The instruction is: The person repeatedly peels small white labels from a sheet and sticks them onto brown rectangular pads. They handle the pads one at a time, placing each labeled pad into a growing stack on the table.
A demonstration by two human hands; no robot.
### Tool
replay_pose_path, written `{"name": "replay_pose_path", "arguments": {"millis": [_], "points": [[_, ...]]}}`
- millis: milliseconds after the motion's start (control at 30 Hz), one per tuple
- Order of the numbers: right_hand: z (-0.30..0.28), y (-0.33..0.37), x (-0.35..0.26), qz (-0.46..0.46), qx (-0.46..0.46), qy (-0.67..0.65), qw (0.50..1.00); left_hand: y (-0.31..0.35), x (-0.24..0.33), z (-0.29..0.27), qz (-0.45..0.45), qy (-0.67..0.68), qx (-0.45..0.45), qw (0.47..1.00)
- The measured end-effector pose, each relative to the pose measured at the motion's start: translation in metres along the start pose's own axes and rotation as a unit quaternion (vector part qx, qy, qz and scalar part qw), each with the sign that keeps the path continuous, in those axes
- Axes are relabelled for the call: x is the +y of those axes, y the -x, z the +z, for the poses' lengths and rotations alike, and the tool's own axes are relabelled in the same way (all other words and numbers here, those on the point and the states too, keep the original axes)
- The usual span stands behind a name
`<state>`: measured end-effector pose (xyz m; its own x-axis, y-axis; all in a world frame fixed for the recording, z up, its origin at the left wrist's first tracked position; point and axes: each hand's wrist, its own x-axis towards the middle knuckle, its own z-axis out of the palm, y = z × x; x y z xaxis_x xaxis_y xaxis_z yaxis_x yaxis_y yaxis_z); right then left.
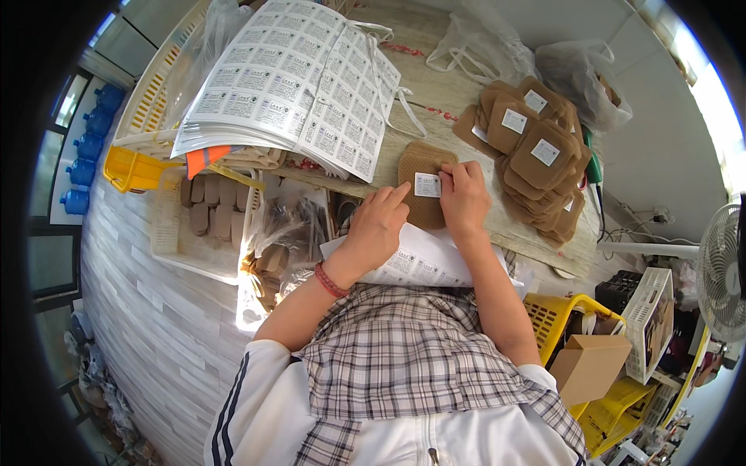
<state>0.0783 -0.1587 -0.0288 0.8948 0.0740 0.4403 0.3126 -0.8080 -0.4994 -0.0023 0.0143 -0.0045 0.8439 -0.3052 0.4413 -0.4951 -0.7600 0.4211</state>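
A brown textured pad [423, 157] with rounded corners lies on the table before me. A white printed label [427, 185] sits on its middle. My left hand [375, 231] rests at the pad's left side, index finger stretched to the label's left edge. At the label's right edge, the fingertips of my right hand [466, 203] are pinched together. A sheet of printed labels [426, 256] lies across my lap under both wrists. To the right, a heap of brown pads [536, 182] carries similar white labels on several pieces.
A thick stack of label sheets [272, 85] covers the table's left. Clear plastic bags [583, 81] lie at the back right. Below left stands a white crate [167, 225] of brown pads. Yellow baskets [548, 322], a cardboard box [588, 369] and a fan [723, 268] are at right.
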Motion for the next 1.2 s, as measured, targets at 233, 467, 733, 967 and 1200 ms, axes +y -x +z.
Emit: {"name": "replay_pose_path", "arguments": {"millis": [233, 467, 733, 967, 1200], "points": [[0.001, -0.002, 0.004, 0.005, 0.008, -0.063, 0.998, 0.001, 0.008, -0.011, 0.000, 0.052, -0.034, 0.998], [-0.010, -0.012, 0.005, 0.040, -0.054, -0.114, 0.991, 0.009, 0.005, -0.011, -0.071, 0.103, -0.094, 0.988], [-0.022, -0.014, 0.005, 0.061, -0.072, -0.165, 0.982, 0.016, 0.009, -0.013, -0.135, 0.148, -0.049, 0.978], [-0.035, -0.007, -0.008, 0.050, -0.102, -0.177, 0.978, 0.008, 0.008, -0.008, -0.166, 0.164, -0.072, 0.970], [-0.038, -0.005, -0.004, 0.048, -0.074, -0.221, 0.971, 0.022, 0.004, -0.006, -0.176, 0.195, -0.053, 0.963]]}}
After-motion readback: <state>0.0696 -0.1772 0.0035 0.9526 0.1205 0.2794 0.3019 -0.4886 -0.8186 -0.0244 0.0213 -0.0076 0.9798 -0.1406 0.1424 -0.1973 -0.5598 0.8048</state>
